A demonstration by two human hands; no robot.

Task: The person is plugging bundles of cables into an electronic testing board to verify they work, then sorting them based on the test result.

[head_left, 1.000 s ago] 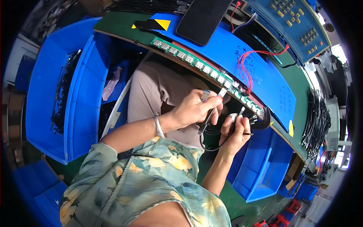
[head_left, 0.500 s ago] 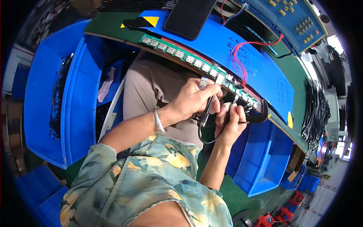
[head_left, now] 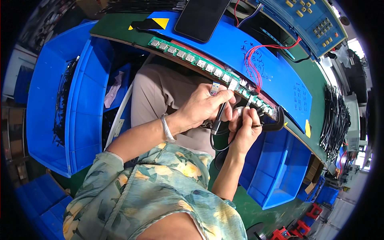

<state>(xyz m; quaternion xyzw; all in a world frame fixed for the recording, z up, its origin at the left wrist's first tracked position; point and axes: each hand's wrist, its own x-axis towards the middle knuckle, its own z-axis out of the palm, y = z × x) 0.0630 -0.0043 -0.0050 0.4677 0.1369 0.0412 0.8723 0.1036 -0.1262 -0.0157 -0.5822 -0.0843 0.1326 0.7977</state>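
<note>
A long green circuit board (head_left: 181, 53) with a row of metal USB sockets runs along the bench's near edge. My left hand (head_left: 202, 105) is closed on USB cable ends; a USB plug (head_left: 215, 87) with a blue insert sticks up from it, and a black connector (head_left: 216, 126) hangs below. Beside its fingertips a white plug (head_left: 233, 85) sits at the board. My right hand (head_left: 245, 130) pinches a black cable's plug (head_left: 249, 101) against the board's right part; whether it is fully seated is hidden. The black cable (head_left: 217, 149) loops between both hands.
A black phone (head_left: 200, 20) lies on a blue sheet (head_left: 276, 76) with handwriting. Red wires (head_left: 253, 54) run to a blue tester box (head_left: 320, 26). Blue bins (head_left: 90, 108) flank my legs. Black cables (head_left: 335, 120) are bundled at the right; a black clamp-like part (head_left: 280, 120) grips the bench edge.
Both hands keep their grips at nearly the same places. My right fingertips have shifted very slightly up toward the board with the plug.
</note>
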